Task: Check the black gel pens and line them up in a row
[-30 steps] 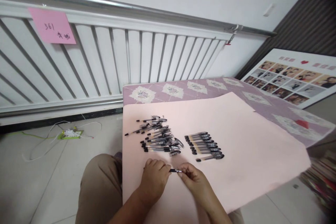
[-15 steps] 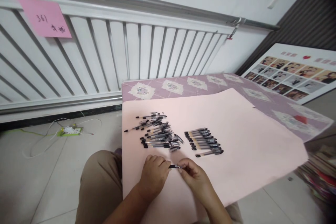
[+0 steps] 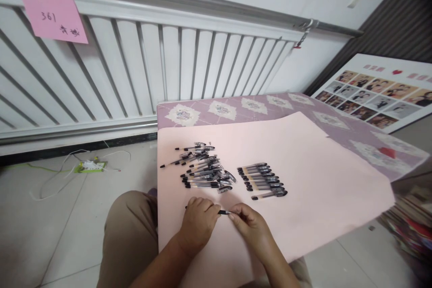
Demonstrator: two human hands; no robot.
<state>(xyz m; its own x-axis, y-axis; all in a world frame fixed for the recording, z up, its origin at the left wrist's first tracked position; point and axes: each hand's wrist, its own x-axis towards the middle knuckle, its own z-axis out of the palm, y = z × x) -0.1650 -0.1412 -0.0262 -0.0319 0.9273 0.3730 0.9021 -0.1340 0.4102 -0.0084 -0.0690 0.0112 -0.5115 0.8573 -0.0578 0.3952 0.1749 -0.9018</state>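
My left hand point(image 3: 200, 225) is wrapped round a black-gripped pen point(image 3: 223, 212). Its dark back end pokes out on the far side of the fist. At the pen's front end, the thumb and fingers of my right hand point(image 3: 251, 222) are pinched together; whether a small tip piece is between them is hidden. Beyond my left hand lies a loose pile of uncapped pens point(image 3: 202, 175), with loose clear caps point(image 3: 224, 189) at its right side. A row of capped pens point(image 3: 261, 177) rests side by side beyond my right hand.
Pink paper point(image 3: 313, 175) covers much of a table with a purple patterned cloth point(image 3: 236, 110). A white radiator point(image 3: 189, 63) stands behind it. On the floor at left is a power strip point(image 3: 91, 166) with cables. A photo board point(image 3: 378, 94) leans at the right.
The pen has slid slightly rightward, its front end deeper at my right fingertips and its back end now showing behind my left hand. The silver tip seen earlier is now mostly covered.
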